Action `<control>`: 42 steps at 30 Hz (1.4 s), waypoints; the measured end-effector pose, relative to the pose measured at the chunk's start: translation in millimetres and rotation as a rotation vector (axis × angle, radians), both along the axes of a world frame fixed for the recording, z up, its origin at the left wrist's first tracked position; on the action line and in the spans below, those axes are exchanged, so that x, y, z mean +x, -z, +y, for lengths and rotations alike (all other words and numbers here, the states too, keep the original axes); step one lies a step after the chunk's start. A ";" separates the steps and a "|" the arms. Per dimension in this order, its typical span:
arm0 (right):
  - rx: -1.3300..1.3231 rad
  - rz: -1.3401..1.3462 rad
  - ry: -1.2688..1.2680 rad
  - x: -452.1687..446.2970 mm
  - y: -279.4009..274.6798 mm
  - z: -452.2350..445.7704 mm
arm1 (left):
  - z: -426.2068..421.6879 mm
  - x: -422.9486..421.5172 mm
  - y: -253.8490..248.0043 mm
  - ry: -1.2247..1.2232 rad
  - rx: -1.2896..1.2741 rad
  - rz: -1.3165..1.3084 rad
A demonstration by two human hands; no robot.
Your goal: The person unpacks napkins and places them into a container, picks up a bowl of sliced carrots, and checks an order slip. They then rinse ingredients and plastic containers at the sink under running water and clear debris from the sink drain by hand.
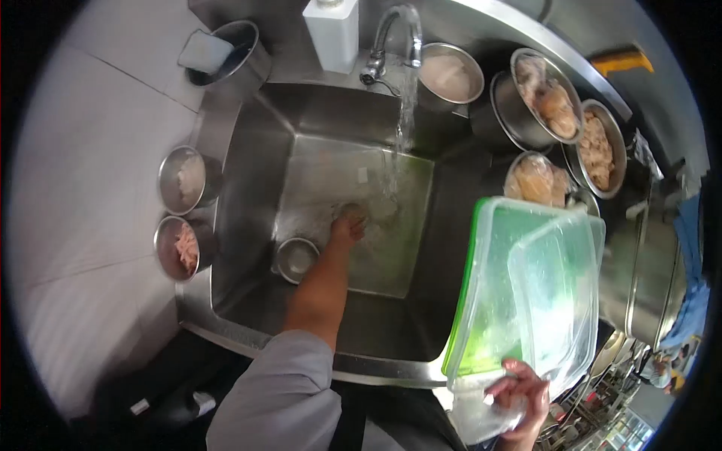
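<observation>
My left hand (pixel 349 227) reaches down into the steel sink (pixel 252 195), over its wet floor near the drain area. Its fingers are bent, and what they touch is too blurred to tell. Beside the wrist stands a small round metal cup (pixel 297 259). Water (pixel 404 120) runs from the curved faucet (pixel 391 22) into the sink. At the lower right, my right hand (pixel 520 398) has its fingers curled at the lower edge of a clear plastic piece. A clear plastic container with a green rim (pixel 526 286) stands tilted just above that hand.
Two metal bowls with food, an upper (pixel 182 180) and a lower (pixel 177 248), sit left of the sink. A white bottle (pixel 333 37) and a metal pot (pixel 252 60) stand behind. Several metal bowls of raw meat (pixel 598 150) line the right side, near a bowl of whitish liquid (pixel 451 73).
</observation>
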State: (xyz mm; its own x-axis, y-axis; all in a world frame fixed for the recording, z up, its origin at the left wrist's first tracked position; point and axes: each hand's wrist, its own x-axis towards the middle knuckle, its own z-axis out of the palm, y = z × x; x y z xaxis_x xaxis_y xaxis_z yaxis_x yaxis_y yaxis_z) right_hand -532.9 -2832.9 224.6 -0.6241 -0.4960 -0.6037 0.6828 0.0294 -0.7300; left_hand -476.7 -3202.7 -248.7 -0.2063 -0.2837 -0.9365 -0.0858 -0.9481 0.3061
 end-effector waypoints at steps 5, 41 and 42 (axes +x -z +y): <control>0.075 0.029 -0.108 -20.4 -30.6 -23.1 | -18.6 -43.3 78.4 -0.328 0.115 0.182; 0.035 0.549 -0.054 -15.5 -42.5 -3.8 | -2.4 -57.2 -137.4 0.915 -1.071 -0.511; 0.042 0.568 -0.101 -12.7 -45.7 1.9 | -5.6 -56.3 -146.8 0.898 -1.090 -0.512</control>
